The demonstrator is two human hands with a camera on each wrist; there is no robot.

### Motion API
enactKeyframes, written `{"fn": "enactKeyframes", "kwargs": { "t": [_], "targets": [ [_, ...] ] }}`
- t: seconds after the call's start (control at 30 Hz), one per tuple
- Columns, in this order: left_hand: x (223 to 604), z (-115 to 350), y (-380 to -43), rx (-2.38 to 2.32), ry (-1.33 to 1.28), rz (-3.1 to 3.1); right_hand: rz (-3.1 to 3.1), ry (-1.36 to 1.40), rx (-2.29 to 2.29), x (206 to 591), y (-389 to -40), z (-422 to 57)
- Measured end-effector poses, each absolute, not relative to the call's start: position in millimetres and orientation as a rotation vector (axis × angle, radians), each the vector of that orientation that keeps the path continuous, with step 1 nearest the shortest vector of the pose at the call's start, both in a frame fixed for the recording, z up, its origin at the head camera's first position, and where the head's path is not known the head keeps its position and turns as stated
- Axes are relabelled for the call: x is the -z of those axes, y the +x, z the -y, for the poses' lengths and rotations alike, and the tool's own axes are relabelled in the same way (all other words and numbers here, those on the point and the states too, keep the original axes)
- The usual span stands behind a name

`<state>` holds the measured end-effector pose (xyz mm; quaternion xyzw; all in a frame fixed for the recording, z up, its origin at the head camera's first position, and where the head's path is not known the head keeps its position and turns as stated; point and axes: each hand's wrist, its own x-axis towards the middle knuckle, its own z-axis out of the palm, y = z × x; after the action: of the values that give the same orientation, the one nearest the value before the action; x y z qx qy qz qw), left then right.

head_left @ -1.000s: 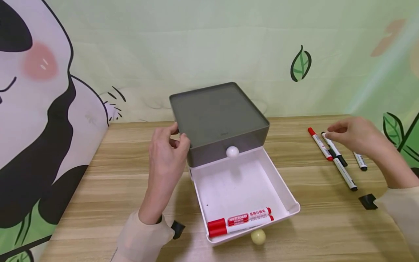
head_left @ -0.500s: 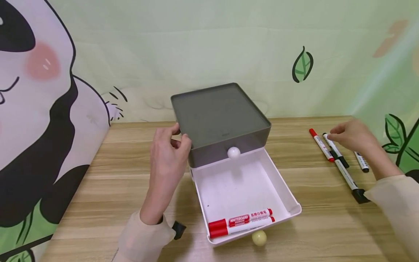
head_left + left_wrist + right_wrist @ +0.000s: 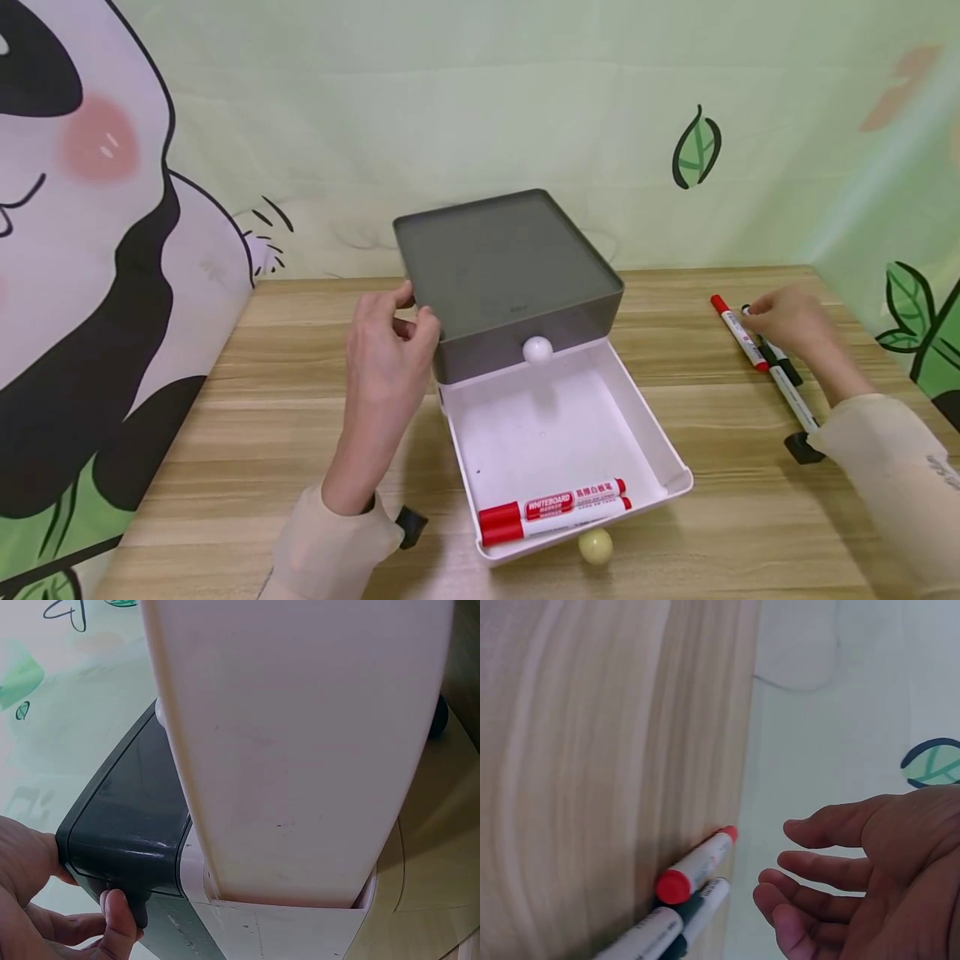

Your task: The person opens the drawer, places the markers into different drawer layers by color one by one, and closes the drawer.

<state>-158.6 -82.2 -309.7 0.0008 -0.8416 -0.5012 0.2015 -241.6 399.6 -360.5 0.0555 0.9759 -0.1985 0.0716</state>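
A desktop drawer box with a dark grey top (image 3: pixel 510 262) stands mid-table, its lower white drawer (image 3: pixel 540 417) pulled out toward me. Inside, along the drawer's front, lie two red whiteboard markers, the rear one (image 3: pixel 558 502) with its label up. My left hand (image 3: pixel 386 358) holds the box's left side near the front corner, fingers bent against it. Over the markers on the right hovers my right hand (image 3: pixel 795 325), its fingers loosely bent with nothing between them. Beneath and beside it lie a red marker (image 3: pixel 697 866), a black-capped marker (image 3: pixel 709 904) and another white-barrelled marker (image 3: pixel 793 396).
A white round knob (image 3: pixel 537 351) is on the upper drawer, and a yellowish one (image 3: pixel 596 547) is on the pulled-out drawer's front. A printed backdrop (image 3: pixel 450 125) rises behind the wooden table (image 3: pixel 300 400). Black straps (image 3: pixel 804 448) show by both cuffs.
My right hand has moved left and slightly down, closer over the black-capped marker. The left hand keeps its place on the box, and the drawer has not moved.
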Motion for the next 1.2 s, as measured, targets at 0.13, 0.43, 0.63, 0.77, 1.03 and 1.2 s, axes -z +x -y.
{"fn": "enactKeyframes", "kwargs": {
  "t": [0.13, 0.43, 0.63, 0.77, 1.03, 1.2],
  "targets": [
    [309.4, 82.1, -158.7, 1.405, 0.006, 2.355, -2.948, 0.195, 0.604, 367.1, -244.4, -400.0],
    [308.3, 81.5, -158.3, 1.413, 0.015, 2.366, -2.98, 0.217, 0.539, 386.1, -254.3, -399.9],
    [308.3, 81.7, -158.6, 1.423, 0.014, 2.365, -3.019, 0.249, 0.514, 398.6, -258.8, -398.9],
    [308.3, 81.7, -158.8, 1.427, 0.018, 2.366, -3.028, 0.246, 0.518, 402.9, -258.8, -397.2],
    [308.6, 82.1, -158.3, 1.434, 0.019, 2.367, -3.055, 0.259, 0.427, 408.8, -258.6, -391.8],
    [308.9, 82.2, -158.4, 1.433, 0.013, 2.362, -3.068, 0.283, 0.42, 410.6, -260.0, -390.4]
  ]
}}
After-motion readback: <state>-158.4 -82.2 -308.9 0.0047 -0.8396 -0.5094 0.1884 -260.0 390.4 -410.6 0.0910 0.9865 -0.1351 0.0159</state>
